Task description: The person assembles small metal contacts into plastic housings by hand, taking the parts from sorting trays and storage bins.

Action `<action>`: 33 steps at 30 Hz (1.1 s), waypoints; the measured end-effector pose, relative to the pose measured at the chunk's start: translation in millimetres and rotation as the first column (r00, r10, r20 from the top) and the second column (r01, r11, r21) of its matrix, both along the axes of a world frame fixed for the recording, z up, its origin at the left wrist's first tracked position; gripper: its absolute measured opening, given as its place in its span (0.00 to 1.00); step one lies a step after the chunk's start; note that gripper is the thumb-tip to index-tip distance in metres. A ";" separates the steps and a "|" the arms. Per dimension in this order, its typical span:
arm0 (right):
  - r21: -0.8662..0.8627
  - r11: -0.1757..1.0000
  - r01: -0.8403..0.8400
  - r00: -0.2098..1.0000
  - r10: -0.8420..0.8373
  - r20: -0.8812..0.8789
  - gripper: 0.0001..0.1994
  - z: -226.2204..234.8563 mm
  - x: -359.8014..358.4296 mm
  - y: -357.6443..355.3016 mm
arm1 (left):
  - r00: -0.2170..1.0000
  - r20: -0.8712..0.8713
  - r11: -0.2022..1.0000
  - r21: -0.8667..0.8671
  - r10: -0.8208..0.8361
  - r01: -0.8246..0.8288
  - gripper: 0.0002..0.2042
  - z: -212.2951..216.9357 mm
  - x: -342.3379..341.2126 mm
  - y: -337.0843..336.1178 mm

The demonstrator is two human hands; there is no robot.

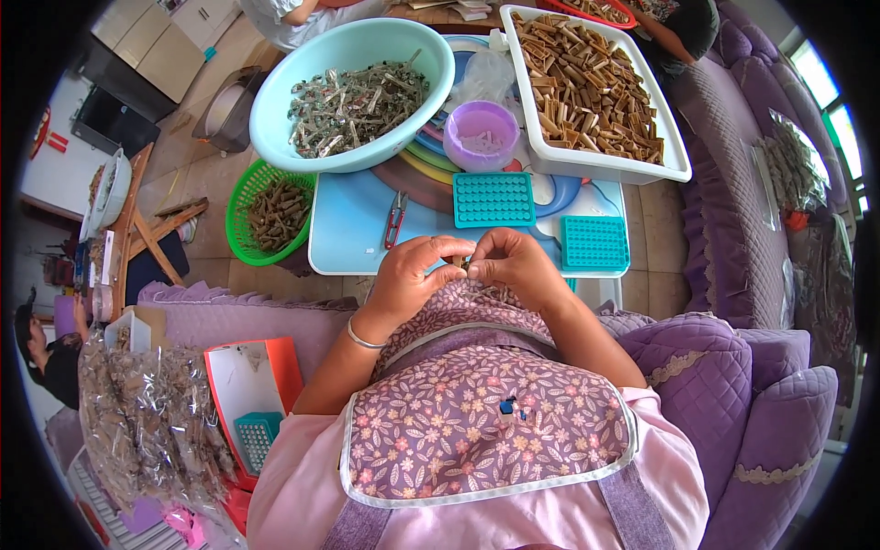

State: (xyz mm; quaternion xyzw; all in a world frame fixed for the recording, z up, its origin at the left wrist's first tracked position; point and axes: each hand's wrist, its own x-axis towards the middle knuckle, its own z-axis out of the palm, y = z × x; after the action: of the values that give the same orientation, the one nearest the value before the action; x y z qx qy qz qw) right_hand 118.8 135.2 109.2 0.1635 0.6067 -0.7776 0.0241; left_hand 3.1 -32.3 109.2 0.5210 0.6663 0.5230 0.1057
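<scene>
My left hand point(414, 277) and my right hand point(519, 264) meet over my lap at the table's near edge. Fingers and thumbs on both sides pinch a small brown piece point(461, 263), mostly hidden by the fingertips. Just beyond my left hand lie red-handled snips point(395, 223). A teal tray with rows of pits point(494, 200) lies past my fingers, and a second teal tray point(594, 243) is farther right. Behind them stands a purple bowl point(453, 147) with small pale pieces inside.
On the table point(353, 225), a light blue basin point(275, 137) holds silvery strips; a white tray point(600, 166) holds brown pieces. A green basket point(240, 225) with brown pieces stands left. Bagged goods point(151, 422) and an orange-white box point(284, 367) lie beside me. Other people sit around.
</scene>
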 end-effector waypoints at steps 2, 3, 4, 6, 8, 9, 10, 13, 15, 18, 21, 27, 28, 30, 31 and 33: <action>0.022 1.000 -0.004 1.000 0.004 -0.020 0.08 -2.6 -0.9 0.1 | 1.000 -0.015 1.000 0.006 -0.022 0.022 0.16 1.7 -2.9 -0.7; 0.046 0.999 -0.004 0.999 0.006 -0.039 0.08 -5.1 -1.6 0.3 | 0.998 0.038 0.999 -0.013 -0.048 0.049 0.15 3.2 -4.8 -0.5; 0.046 0.999 -0.002 0.999 0.004 -0.038 0.08 -7.2 -2.1 0.3 | 0.993 0.091 0.997 -0.030 -0.074 0.077 0.15 3.7 -5.8 0.0; 0.039 0.999 0.018 0.998 -0.015 -0.069 0.08 -10.0 -3.6 -0.5 | 0.975 0.210 0.997 -0.011 -0.067 0.071 0.14 -0.9 -6.1 1.1; 0.012 1.000 0.028 0.999 -0.027 -0.045 0.08 -10.3 -3.9 -2.2 | 0.944 0.324 0.998 0.007 -0.058 0.059 0.13 -6.9 -5.0 2.3; -0.014 0.999 0.040 0.999 -0.040 -0.021 0.09 -9.7 -4.1 -3.5 | 0.925 0.377 0.999 0.032 -0.034 0.024 0.13 -9.4 -3.5 3.0; -0.016 0.999 0.039 0.999 -0.040 -0.021 0.09 -8.6 -3.4 -5.8 | 0.903 0.430 0.998 0.055 -0.012 -0.013 0.13 -9.8 -1.9 3.5; -0.022 0.992 0.126 0.991 -0.127 -0.050 0.09 -6.9 0.1 -9.8 | 0.995 0.077 0.995 0.078 0.059 -0.065 0.14 0.6 3.7 4.2; 0.045 0.989 0.141 0.989 -0.138 -0.060 0.09 -7.1 1.6 -10.0 | 0.998 -0.005 0.993 0.104 0.063 -0.062 0.15 3.5 5.3 4.6; -0.016 0.992 0.123 0.991 -0.124 -0.041 0.09 -0.2 5.0 -11.1 | 0.992 -0.102 0.987 0.149 0.073 -0.058 0.17 2.2 8.0 4.2; -0.096 0.982 0.160 0.981 -0.169 -0.100 0.08 2.9 7.8 -15.8 | 0.989 -0.122 0.984 0.171 0.080 -0.058 0.18 1.9 9.4 4.8; -0.028 0.972 0.231 0.959 -0.233 -0.161 0.07 4.2 11.2 -21.9 | 0.984 -0.151 0.981 0.185 0.093 -0.064 0.20 5.0 9.5 6.4; -0.029 0.972 0.234 0.958 -0.236 -0.160 0.07 3.0 11.6 -22.2 | 0.983 -0.160 0.980 0.188 0.092 -0.061 0.20 4.8 9.2 6.5; -0.012 0.969 0.245 0.946 -0.242 -0.215 0.07 0.1 12.4 -22.8 | 0.982 -0.162 0.980 0.188 0.096 -0.065 0.20 6.8 10.1 6.8; -0.014 0.969 0.247 0.946 -0.244 -0.215 0.07 1.9 12.7 -23.3 | 0.981 -0.165 0.979 0.189 0.103 -0.071 0.20 7.6 10.6 6.8; 0.020 0.965 0.262 0.947 -0.253 -0.196 0.08 7.0 13.3 -24.4 | 0.969 -0.215 0.972 0.223 0.119 -0.070 0.19 7.6 11.0 7.6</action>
State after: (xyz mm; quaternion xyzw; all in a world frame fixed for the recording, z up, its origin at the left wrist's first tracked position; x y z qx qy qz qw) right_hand 132.1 110.8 116.2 0.1661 0.5971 -0.7722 -0.1399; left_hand 14.0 -24.7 116.8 0.5530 0.6381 0.5331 -0.0528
